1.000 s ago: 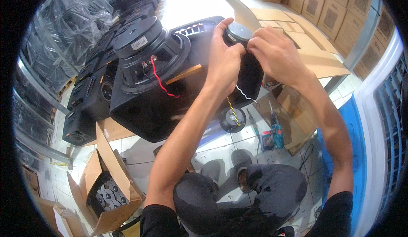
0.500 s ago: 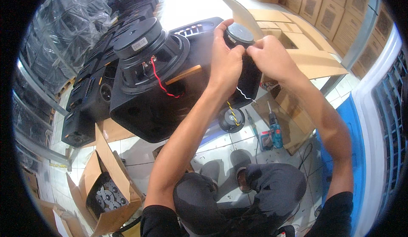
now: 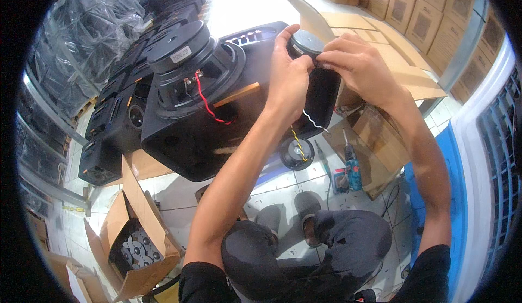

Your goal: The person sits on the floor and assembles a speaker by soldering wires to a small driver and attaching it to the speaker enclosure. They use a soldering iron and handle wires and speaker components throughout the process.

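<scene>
Fingers of both hands pinched on small round speaker driver, left hand, right hand, open cardboard box holding round metal parts

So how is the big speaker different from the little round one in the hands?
The big speaker is much larger, rests untouched on the black cabinet, and has a red wire. The little speaker is pinched between the left hand and right hand. Both are round and dark.
</scene>
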Action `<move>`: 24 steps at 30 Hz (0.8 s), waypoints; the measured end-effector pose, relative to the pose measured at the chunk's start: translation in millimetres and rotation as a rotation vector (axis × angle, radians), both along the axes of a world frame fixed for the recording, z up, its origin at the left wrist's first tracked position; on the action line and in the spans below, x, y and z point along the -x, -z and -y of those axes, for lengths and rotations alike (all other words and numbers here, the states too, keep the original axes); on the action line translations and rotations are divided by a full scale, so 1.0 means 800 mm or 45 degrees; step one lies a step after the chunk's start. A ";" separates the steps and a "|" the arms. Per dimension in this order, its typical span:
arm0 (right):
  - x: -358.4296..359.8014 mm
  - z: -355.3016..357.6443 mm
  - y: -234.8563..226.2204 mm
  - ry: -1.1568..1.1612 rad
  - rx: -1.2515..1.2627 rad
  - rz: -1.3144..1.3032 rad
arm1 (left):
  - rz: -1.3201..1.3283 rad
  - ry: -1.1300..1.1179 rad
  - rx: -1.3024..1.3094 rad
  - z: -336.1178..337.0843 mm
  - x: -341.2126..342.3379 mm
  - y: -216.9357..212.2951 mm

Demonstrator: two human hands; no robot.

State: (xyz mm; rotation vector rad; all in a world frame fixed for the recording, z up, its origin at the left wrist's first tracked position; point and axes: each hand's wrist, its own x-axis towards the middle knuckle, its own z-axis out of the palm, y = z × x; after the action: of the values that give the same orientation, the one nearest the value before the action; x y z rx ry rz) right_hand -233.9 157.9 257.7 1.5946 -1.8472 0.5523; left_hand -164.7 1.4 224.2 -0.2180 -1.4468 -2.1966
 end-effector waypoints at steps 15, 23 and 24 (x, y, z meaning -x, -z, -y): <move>-0.008 0.016 0.001 0.256 -0.090 -0.236 | -0.020 0.087 -0.052 0.004 -0.001 -0.002; -0.010 0.010 0.009 0.055 0.062 0.111 | 0.005 0.128 -0.299 0.007 -0.002 -0.012; -0.009 0.005 0.005 0.034 0.069 0.144 | 0.034 0.121 -0.319 0.008 -0.001 -0.013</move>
State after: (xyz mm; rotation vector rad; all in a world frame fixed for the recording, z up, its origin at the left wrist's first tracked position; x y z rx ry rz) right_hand -226.8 154.1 254.0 1.5292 -1.9160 0.6874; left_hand -164.2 -4.9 234.8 -0.1739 -1.1811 -2.4398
